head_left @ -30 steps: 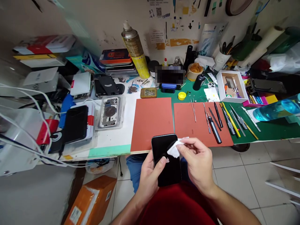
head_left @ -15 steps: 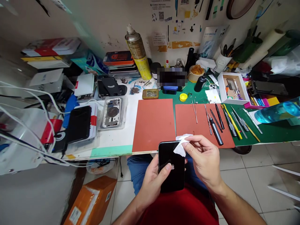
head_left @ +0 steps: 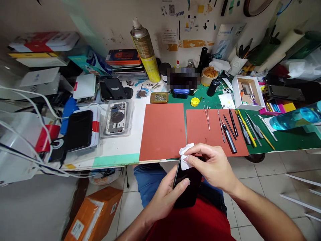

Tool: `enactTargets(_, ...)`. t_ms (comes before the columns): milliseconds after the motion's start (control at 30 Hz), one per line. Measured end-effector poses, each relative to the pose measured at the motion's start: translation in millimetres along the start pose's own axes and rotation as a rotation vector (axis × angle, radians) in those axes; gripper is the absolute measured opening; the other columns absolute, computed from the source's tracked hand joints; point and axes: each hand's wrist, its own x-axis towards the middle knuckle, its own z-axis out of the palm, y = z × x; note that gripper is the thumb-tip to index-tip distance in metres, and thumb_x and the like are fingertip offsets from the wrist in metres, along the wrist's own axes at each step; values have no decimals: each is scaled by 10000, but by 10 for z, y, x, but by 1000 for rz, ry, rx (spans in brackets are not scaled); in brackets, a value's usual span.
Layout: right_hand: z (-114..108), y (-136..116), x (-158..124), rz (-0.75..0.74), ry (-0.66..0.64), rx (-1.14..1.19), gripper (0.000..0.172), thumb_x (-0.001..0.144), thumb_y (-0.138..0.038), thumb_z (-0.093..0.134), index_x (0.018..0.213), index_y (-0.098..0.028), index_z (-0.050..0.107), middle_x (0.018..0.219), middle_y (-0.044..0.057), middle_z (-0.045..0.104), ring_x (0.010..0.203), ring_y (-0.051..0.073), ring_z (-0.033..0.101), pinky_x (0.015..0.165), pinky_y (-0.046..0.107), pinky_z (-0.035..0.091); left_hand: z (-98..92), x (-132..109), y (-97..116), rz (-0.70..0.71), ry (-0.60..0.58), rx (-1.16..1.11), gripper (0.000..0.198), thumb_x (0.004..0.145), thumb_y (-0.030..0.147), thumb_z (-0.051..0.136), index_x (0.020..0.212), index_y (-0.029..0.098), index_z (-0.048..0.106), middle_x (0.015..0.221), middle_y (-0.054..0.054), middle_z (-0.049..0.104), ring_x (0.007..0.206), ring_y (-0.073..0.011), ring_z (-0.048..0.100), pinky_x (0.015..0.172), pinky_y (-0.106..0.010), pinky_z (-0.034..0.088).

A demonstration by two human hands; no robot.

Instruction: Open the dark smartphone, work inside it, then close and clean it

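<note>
A black smartphone [head_left: 187, 194] is held over my lap, just off the front edge of the bench, its dark back facing up. My left hand [head_left: 167, 192] grips it along the left side, with the thumb lying across the back. Between the thumb and fingers of my right hand [head_left: 213, 165] a folded white tissue [head_left: 185, 160] is pinched. The tissue touches the phone's top left corner and edge. My right hand covers the phone's top right part.
Two brown mats [head_left: 163, 132] lie at the bench's front; tweezers [head_left: 207, 117], a screwdriver [head_left: 229, 139] and several slim tools rest on the right. Further left are an opened phone housing [head_left: 116, 117] in a clear case, another black phone [head_left: 79, 129] and white cables [head_left: 32, 144]. A spray can [head_left: 146, 50] stands behind.
My right hand has slid the tissue left across the phone's top end to its left corner. The phone is tilted a little differently, and the camera view has shifted slightly.
</note>
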Motion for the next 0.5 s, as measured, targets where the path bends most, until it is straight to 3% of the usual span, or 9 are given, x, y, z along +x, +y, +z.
enactTargets(167, -91, 29, -39, 62, 54, 37, 23, 913, -272, 845, 908, -258, 862, 955, 28, 873, 881, 230, 836, 783, 349, 699, -47, -24, 40, -84, -67, -107, 522, 1061, 442, 697, 1550, 273, 631, 1336, -135, 803, 1198, -324, 791, 1063, -456, 614)
enactTargets(367, 4, -32, -8, 6, -3, 16, 78, 916, -213, 813, 910, -263, 872, 944, 13, 875, 877, 217, 835, 800, 341, 690, -44, 0, 64, 21, -13, 100, 524, 1020, 426, 752, 1514, 263, 686, 1528, -111, 709, 1416, -350, 664, 1213, -470, 517)
enactTargets(500, -32, -23, -28, 32, 10, 8, 58, 932, -245, 817, 910, -264, 867, 937, 5, 868, 863, 211, 825, 815, 345, 686, -75, -19, 65, -35, -60, 46, 539, 1052, 436, 704, 1561, 267, 644, 1452, -123, 754, 1331, -345, 726, 1147, -464, 569)
